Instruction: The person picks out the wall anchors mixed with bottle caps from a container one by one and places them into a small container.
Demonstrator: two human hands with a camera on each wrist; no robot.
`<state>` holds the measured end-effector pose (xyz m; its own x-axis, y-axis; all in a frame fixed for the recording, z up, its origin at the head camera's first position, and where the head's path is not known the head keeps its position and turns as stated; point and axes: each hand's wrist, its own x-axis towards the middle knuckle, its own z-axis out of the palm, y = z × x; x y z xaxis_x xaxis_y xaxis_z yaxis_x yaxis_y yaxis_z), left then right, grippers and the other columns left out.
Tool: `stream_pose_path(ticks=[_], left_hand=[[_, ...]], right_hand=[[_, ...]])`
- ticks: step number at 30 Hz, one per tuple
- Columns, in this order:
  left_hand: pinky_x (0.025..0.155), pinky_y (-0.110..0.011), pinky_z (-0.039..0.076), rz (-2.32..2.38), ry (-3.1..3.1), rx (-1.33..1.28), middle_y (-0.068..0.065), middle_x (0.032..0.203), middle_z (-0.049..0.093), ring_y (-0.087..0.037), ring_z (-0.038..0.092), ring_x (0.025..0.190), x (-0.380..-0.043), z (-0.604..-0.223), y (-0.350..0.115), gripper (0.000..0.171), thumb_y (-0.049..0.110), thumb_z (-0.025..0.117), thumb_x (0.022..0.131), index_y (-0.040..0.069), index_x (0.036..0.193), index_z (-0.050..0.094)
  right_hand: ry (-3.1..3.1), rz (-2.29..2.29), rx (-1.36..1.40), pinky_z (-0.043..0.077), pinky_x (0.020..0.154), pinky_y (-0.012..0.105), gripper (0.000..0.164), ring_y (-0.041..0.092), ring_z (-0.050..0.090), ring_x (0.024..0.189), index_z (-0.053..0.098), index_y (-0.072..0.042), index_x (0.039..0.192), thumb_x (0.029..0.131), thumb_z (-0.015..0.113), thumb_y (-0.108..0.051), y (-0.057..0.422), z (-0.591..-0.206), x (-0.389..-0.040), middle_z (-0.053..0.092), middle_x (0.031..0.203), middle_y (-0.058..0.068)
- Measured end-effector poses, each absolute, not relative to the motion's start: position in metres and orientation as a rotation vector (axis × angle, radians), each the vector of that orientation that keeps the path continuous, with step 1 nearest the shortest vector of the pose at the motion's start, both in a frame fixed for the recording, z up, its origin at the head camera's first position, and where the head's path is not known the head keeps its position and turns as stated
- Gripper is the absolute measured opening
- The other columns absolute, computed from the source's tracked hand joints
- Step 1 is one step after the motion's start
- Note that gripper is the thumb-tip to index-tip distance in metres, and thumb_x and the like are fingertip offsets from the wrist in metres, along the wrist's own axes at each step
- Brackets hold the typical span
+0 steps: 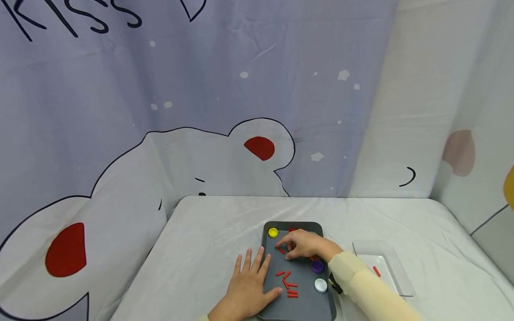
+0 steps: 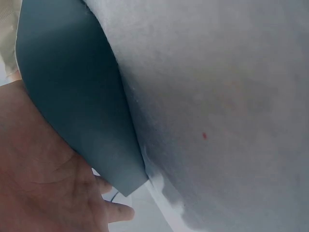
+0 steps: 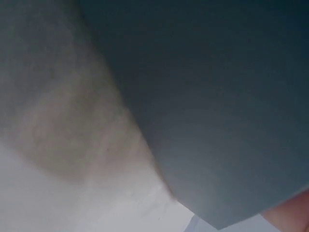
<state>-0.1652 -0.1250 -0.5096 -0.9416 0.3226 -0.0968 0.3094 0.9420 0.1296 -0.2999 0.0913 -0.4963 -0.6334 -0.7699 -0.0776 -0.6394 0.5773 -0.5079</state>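
My right hand (image 1: 304, 244) reaches over the upper part of a dark grey tray (image 1: 305, 307). Its thumb and index fingertip pinch a small red stick (image 1: 281, 251) at its two ends. Below it, several more red sticks (image 1: 285, 283) lie loose on the tray, some slanted and some level. At the tray's left edge rests my left hand (image 1: 246, 287), palm down with fingers spread; its palm side shows in the left wrist view. Little of the right hand shows in the right wrist view.
Along the tray sit a yellow cap (image 1: 273, 232), a red cap (image 1: 292, 230) partly hidden by the right hand, a purple cap (image 1: 317, 266) and a white cap (image 1: 321, 285). A shallow white container (image 1: 405, 285) stands to the right with a red stick (image 1: 376, 271) inside.
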Motion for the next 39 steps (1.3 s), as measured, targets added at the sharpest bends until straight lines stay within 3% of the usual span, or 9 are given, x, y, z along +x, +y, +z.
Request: stream_pose_path(ticks=[15, 30, 39], left_hand=[[0.118, -0.066, 0.013, 0.177, 3.011, 0.524, -0.008, 0.168, 0.022, -0.043, 0.016, 0.153, -0.168, -0.510, -0.126, 0.094, 0.079, 0.044, 0.091, 0.016, 0.160, 0.035], [0.119, -0.064, 0.015, 0.161, 2.993, 0.497, -0.007, 0.169, 0.021, -0.041, 0.017, 0.154, -0.164, -0.512, -0.124, 0.094, 0.081, 0.044, 0.090, 0.018, 0.160, 0.035], [0.119, -0.064, 0.015, 0.149, 3.018, 0.506, -0.008, 0.168, 0.024, -0.041, 0.019, 0.153, -0.164, -0.514, -0.125, 0.093, 0.080, 0.046, 0.090, 0.018, 0.159, 0.036]], right_hand=[[2.561, -0.630, -1.067, 0.043, 0.057, 0.022, 0.029, 0.003, 0.048, 0.058, 0.075, -0.016, 0.117, 0.088, 0.080, -0.019, 0.087, -0.498, -0.305, 0.056, 0.070, -0.012], [2.624, -0.471, -1.218, 0.044, 0.055, 0.021, 0.016, 0.001, 0.049, 0.055, 0.077, -0.013, 0.101, 0.087, 0.081, -0.020, 0.090, -0.492, -0.301, 0.055, 0.066, -0.014], [2.631, -0.658, -1.270, 0.046, 0.060, 0.020, 0.019, -0.002, 0.047, 0.057, 0.076, -0.006, 0.107, 0.089, 0.076, -0.013, 0.109, -0.462, -0.280, 0.056, 0.068, -0.015]])
